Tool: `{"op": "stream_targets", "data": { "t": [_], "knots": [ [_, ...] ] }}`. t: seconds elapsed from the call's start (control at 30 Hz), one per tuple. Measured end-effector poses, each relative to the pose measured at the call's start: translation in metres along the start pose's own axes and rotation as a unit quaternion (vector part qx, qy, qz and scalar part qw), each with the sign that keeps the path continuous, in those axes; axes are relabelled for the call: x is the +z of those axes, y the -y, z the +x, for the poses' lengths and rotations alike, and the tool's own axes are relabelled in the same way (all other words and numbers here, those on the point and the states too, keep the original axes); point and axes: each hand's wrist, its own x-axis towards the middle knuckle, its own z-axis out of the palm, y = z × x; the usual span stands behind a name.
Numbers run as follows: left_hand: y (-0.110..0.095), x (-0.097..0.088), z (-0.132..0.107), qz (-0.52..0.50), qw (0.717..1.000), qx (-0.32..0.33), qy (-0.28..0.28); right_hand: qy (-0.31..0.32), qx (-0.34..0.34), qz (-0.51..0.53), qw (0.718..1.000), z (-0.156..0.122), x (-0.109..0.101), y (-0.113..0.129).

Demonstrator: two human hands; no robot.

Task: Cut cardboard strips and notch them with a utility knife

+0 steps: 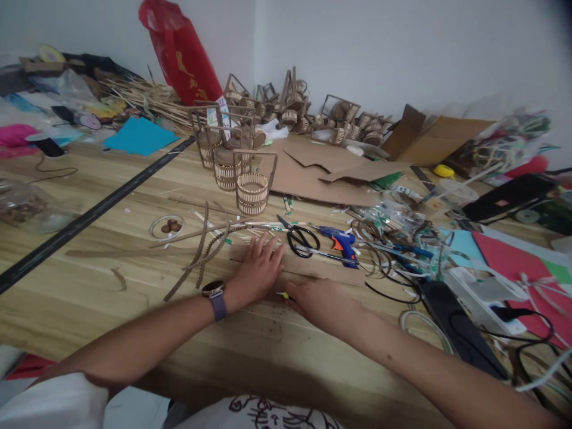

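My left hand (257, 268) lies with its fingers spread on a brown cardboard strip (322, 269), pressing it to the table. My right hand (324, 304) is closed just beside it, gripping a thin tool with a yellow part (284, 295); most of the tool is hidden in the fist, so its kind does not show. Just past my hands are black-handled scissors (304, 239), a pen (324, 255) and a blue glue gun (342, 238). Brown ribbed strips (218, 244) and small wooden sticks lie beyond my left fingers.
Small slatted buckets with tall handles (252, 192) stand ahead, with several more piled by the wall. Behind them lies a cardboard sheet (308, 173). At right are cables, a white power strip (485, 298) and coloured paper; a black metal bar (102, 202) crosses the left.
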Motion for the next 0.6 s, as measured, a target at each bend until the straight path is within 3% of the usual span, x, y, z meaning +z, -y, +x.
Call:
{"op": "stream_targets", "data": {
  "t": [0.43,0.6],
  "knots": [
    [0.000,-0.004,0.000,0.000,1.000,0.007,0.009,0.032,-0.001,-0.016,0.999,0.009,-0.016,0.009],
    [0.000,-0.008,0.000,-0.005,1.000,0.014,0.018,0.038,-0.008,-0.011,0.999,0.012,-0.010,0.006]
  ]
}}
